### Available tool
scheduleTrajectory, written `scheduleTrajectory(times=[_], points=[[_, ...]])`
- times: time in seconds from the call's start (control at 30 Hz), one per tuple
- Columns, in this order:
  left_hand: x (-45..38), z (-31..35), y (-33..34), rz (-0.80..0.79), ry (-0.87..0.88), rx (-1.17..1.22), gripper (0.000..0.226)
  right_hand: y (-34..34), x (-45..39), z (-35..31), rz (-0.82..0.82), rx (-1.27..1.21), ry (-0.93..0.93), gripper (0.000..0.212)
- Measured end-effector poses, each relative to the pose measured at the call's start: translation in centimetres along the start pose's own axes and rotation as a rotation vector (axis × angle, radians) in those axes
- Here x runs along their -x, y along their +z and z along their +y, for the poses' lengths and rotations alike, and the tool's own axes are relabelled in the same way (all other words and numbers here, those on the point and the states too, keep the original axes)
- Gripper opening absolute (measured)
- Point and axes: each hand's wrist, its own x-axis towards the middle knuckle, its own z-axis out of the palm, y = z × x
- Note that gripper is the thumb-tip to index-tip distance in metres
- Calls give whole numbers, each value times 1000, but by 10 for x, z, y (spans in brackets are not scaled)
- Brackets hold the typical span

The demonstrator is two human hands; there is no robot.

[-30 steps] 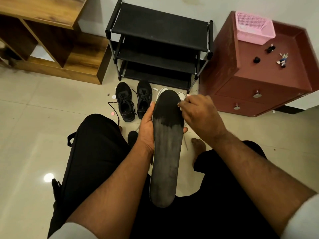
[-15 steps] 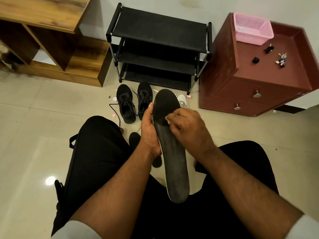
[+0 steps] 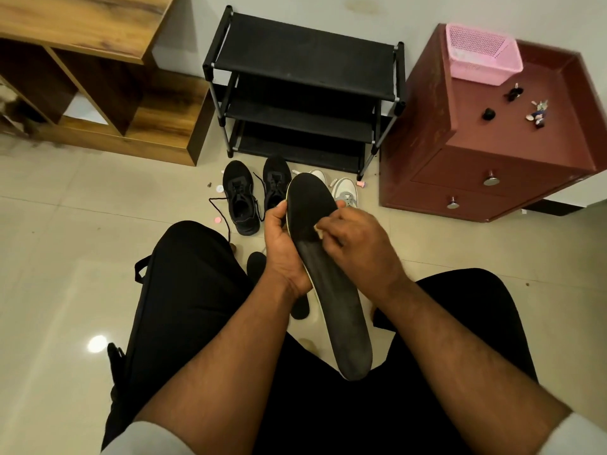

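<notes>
The person sits with both knees in black trousers and holds a black insole [image 3: 341,310] in the air between them, above the floor [image 3: 65,244]. Its toe end points away toward the shoe rack [image 3: 305,57] and its heel end hangs over the lap. The left hand [image 3: 284,244] grips the insole by its left edge near the toe, with the thumb on the upper face and the fingers wrapped behind. The right hand [image 3: 361,241] lies across the upper face. Its fingers are curled and pinch a small pale scrap [image 3: 318,232], pressing it against the insole. What the scrap is made of cannot be told.

On the floor in front of the rack's lower edge stands a pair of black sneakers [image 3: 239,198], one with a loose lace trailing left. A pair of white and grey sneakers [image 3: 345,192] is just beside them, partly hidden by the insole's toe. A second dark insole [image 3: 256,262] lies on the floor under the left wrist. Right of the rack stands a red-brown cabinet [image 3: 492,165] with a pink basket [image 3: 483,54] at its back corner. A wooden shelf unit [image 3: 82,24] stands to the left.
</notes>
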Motion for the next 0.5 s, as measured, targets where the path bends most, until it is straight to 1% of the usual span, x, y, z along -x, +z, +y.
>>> scheduleTrajectory(times=[0.07, 0.13, 0.23, 0.3, 0.4, 0.5], points=[[-1, -1, 2, 4, 3, -5, 66, -2, 0, 8, 39, 38, 44, 15], [0, 0, 2, 18, -8, -10, 66, 1, 0, 4, 46, 28, 50, 15], [1, 3, 2, 3, -31, 0, 70, 6, -2, -17, 7, -49, -41, 15], [0, 4, 0, -16, -33, 8, 68, 8, -3, -21, -24, -47, -108, 16], [1, 7, 0, -30, -62, 15, 66, 3, -4, -5, -77, 29, -122, 17], [2, 7, 3, -38, -82, 15, 63, -3, -3, 19, -50, 136, -44, 16]])
